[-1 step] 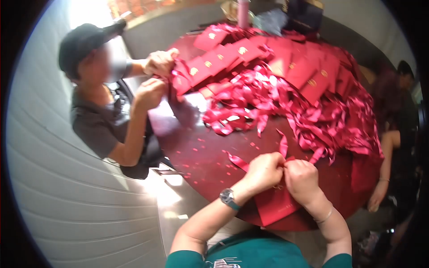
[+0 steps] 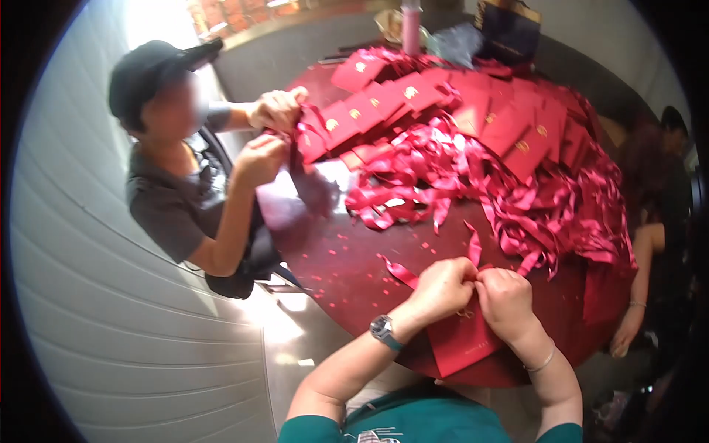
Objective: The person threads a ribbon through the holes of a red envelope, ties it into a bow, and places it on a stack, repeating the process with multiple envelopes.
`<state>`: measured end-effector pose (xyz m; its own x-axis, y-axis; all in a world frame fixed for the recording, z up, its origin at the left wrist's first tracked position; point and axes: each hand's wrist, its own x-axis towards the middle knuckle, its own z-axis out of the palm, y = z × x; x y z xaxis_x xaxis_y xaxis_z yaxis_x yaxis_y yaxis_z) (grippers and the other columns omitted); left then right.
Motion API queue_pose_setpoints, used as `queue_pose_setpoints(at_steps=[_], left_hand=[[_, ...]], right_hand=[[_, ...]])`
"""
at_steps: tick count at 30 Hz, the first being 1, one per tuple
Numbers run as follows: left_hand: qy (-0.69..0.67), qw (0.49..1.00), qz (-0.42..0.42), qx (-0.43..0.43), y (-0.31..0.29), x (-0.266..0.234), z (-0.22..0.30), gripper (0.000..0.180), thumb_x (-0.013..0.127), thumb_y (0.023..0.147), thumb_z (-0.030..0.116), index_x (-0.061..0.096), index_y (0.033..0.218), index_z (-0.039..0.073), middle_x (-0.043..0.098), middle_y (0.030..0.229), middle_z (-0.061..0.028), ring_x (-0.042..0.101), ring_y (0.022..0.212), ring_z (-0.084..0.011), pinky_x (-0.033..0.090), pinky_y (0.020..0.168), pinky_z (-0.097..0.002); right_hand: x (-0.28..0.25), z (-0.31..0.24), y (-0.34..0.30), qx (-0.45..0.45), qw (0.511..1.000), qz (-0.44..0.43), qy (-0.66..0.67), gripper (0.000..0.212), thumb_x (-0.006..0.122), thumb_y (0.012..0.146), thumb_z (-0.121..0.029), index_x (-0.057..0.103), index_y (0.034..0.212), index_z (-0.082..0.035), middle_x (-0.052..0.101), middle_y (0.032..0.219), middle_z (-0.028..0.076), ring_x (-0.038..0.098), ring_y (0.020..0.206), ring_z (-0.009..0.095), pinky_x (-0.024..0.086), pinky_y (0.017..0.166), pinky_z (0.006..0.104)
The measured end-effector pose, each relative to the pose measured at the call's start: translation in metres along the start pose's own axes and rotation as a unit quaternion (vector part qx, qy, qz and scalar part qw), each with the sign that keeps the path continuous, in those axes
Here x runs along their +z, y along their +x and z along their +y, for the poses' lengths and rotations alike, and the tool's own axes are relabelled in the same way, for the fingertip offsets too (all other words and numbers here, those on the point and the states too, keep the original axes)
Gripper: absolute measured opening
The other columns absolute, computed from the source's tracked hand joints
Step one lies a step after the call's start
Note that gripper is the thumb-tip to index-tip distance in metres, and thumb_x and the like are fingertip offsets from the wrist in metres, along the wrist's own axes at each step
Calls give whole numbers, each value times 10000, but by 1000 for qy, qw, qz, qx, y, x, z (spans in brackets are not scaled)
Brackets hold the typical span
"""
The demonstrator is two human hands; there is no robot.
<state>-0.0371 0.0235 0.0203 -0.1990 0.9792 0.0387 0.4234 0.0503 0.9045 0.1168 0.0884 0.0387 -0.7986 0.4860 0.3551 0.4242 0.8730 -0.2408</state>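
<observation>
A flat red packet (image 2: 461, 347) with a gold mark lies at the near edge of the round table, below my hands. My left hand (image 2: 443, 289), with a watch on its wrist, is closed in a pinch at the packet's top. Close against it, my right hand (image 2: 506, 299) pinches at the same spot, with a thin bracelet on its wrist. Pink-red ribbon (image 2: 399, 272) comes out past my fingers on the far side, its loose ends lying on the table. What lies between my fingertips is mostly hidden, but it appears to be this ribbon.
Red packets (image 2: 354, 114) with gold marks cover the table's far side, beside a tangled heap of ribbons (image 2: 443, 170). Small red scraps (image 2: 354, 277) dot the dark red tabletop (image 2: 332, 244). A capped person (image 2: 185, 177) handles ribbon at left; another person's arm (image 2: 641, 288) hangs at right.
The whole view has shifted slightly, so things appear a little further right and lower. My hands stay pinched together at the packet's top.
</observation>
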Motion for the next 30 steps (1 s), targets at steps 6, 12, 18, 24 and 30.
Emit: queue_pose_setpoints(at_steps=[6,12,18,24,30], left_hand=[[32,999,15,40,-3,3,-2,218,622,797,95,678,988,4,692,881,-188,681,854,-340,532,749,-414],[-27,997,25,63,-4,-2,0,201,606,778,86,672,955,16,684,864,-208,660,884,-390,517,781,-475],[3,999,14,44,-4,1,-2,172,611,776,90,681,914,14,686,848,-205,664,868,-392,517,766,-475],[-5,998,21,55,-4,-1,-1,163,603,806,80,678,928,0,681,842,-210,673,836,-373,520,734,-454],[-21,997,26,71,-3,2,-4,158,613,827,88,698,926,-2,677,832,-223,681,810,-363,525,715,-435]], right_hand=[[-23,-6,10,14,1000,-7,28,280,710,766,-97,597,1016,-41,608,886,130,608,834,331,493,732,428],[-34,6,20,26,979,-14,204,272,703,702,-52,644,962,4,592,934,127,597,845,297,489,785,375],[-23,4,17,26,991,-37,128,184,706,701,-50,641,869,-11,620,868,122,604,871,308,477,783,397],[-18,2,10,-19,995,14,99,154,705,743,-60,634,878,-37,599,869,126,579,857,334,468,759,432],[-18,1,5,-31,996,4,78,195,695,751,-38,603,922,-26,567,907,148,556,868,353,458,761,441]])
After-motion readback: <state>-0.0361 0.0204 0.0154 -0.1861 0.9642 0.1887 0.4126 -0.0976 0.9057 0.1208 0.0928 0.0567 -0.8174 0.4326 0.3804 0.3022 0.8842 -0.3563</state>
